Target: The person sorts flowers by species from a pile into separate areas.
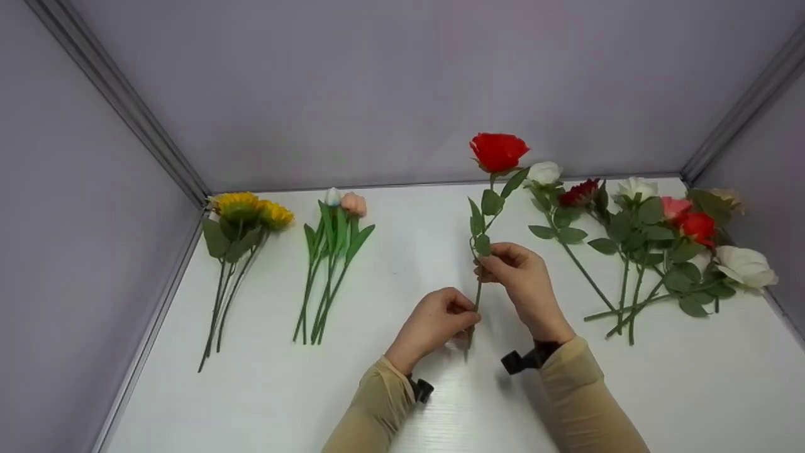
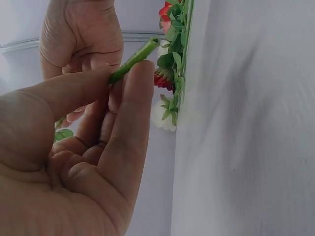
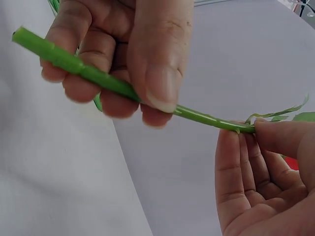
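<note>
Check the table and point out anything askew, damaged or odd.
Nothing looks spilled or damaged. The untidiest spot is the mixed flowers on the right: their stems cross at several angles, while the sunflowers and tulips lie in neater bunches. The red rose in the left hand and right hand shows no visible break.

Red bloom (image 3: 292, 162) mostly hidden (behind right hand (image 3: 275, 191)) — right wrist view, sleeves (image 1: 372, 406) cut off below, head view

From above, the head view faces forward and down; both wrist views share the stem (image 3: 91, 73) close up.
</note>
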The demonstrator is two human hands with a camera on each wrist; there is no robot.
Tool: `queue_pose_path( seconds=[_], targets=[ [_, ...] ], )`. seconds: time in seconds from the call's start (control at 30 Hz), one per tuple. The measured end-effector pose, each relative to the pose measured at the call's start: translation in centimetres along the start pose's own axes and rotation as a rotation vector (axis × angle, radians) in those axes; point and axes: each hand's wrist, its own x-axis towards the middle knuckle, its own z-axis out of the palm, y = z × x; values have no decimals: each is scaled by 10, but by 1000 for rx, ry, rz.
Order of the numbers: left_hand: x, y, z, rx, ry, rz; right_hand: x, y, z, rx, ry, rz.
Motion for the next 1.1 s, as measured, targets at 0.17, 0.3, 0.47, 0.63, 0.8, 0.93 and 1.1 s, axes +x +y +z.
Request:
queue_pose_path(
  seconds=[0.17,0.3,0.47,0.63,0.8,0.93,1.1],
  targets=[
    [-1,2,-2,-8,-3,-13,2,3,3,-34,-2,-6],
    [2,3,-13,29,-2,-56,8,4,4,-151,-45,-19],
    [15,-1,-34,88,16,-164,19,5,-4,-614,-122,-119],
    [25,-10,-49,184,38,-273,30,18,-13,-1177,-246,-305],
    [32,-14,-50,279,34,-310,34,33,-19,-1469,-369,-395],
    [33,-14,-45,305,46,-318,30,40,-17,-1509,-421,-408],
    [32,-11,-39,329,43,-332,22,46,-16,-1466,-446,-445]
  ],
)
